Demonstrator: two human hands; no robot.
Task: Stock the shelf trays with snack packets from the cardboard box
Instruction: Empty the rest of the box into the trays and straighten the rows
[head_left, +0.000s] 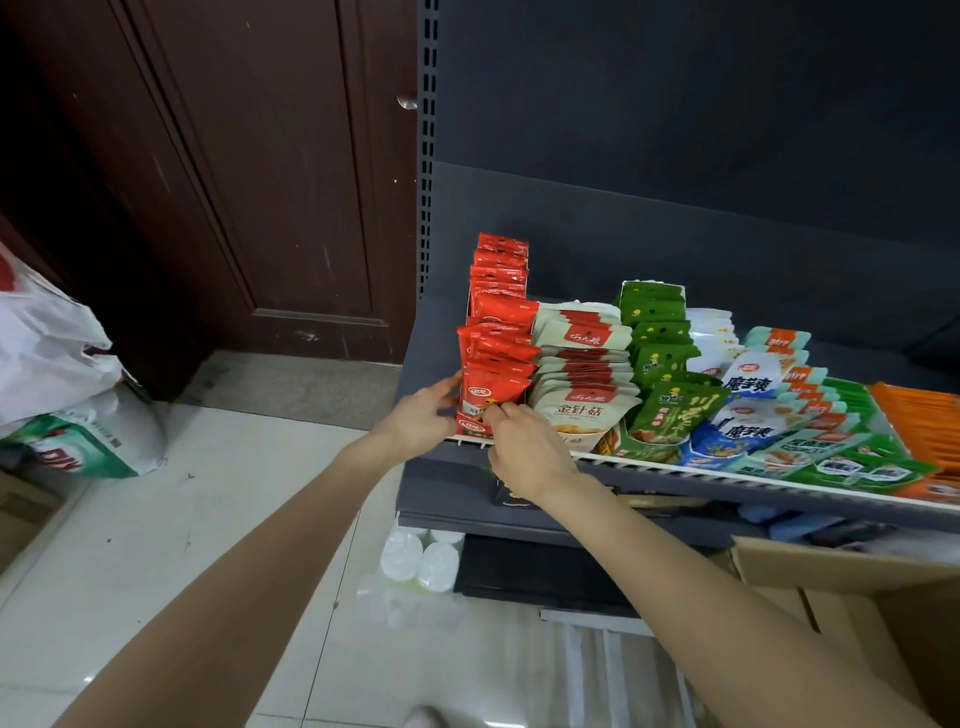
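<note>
At the centre of the frame, at the front of the leftmost shelf tray, stands a red snack packet (485, 410), the foremost of a row of red packets (498, 312) that runs back toward the dark back panel (675, 156). Both hands are on it: the left hand (423, 423) cups its left edge with fingers curled round the side, and the right hand (524, 452) pinches its front face near the middle, fingertips clenched on the foil. I would judge these pouches light, thin and floppy, with a glossy skin that slides easily; squeezed in the middle they buckle, so the sealed side edges or the stiffer top seam look like the surest places to hold, with the other hand steadying the row so it does not tip forward.

Just right of it sit beige-and-red mushroom packets (582, 395), then green packets (670, 410), white-and-blue packets (743, 415), teal-and-orange ones (810, 410) and an orange row (919, 421) at the right edge, all leaning behind the white wire front rail (727, 470) of the shelf.

Lower right, a flap of the open cardboard box (857, 597) pokes in. Below the shelf lie white plastic cups (421, 561) on the tiled floor (156, 571). A brown door (234, 182) fills the upper left, with a white plastic bag (47, 338) at the left edge.
</note>
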